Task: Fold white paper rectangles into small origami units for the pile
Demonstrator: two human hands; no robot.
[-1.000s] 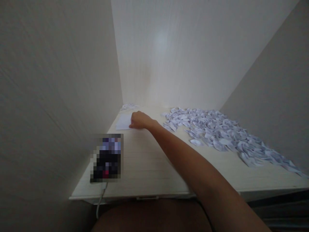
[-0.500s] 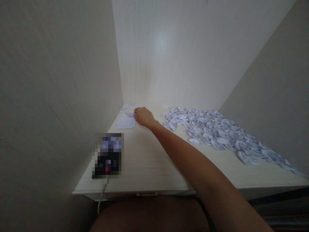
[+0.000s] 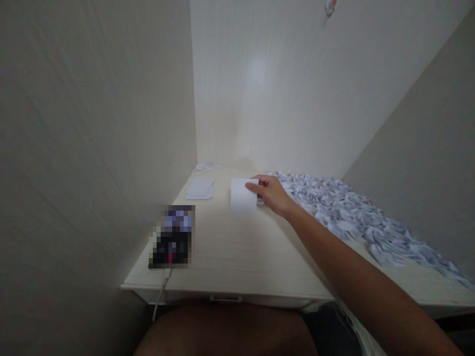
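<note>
My right hand [image 3: 271, 193] reaches over the pale desk [image 3: 237, 252] and pinches a white sheet of paper [image 3: 243, 198] by its right edge, holding it just above the desk top. A small stack of white sheets [image 3: 200, 188] lies at the far left of the desk, to the left of the held sheet. A large heap of folded white paper pieces [image 3: 349, 212] spreads along the right side, right behind my hand. My left hand is out of view.
A phone [image 3: 172, 236] with a cable lies near the front left edge. A few more folded papers [image 3: 207, 167] sit in the far left corner. Walls close the desk in on the left, back and right. My lap shows below the front edge.
My right hand left the stack at the far left and drew back to the right and nearer, now carrying one white sheet taken from it.
</note>
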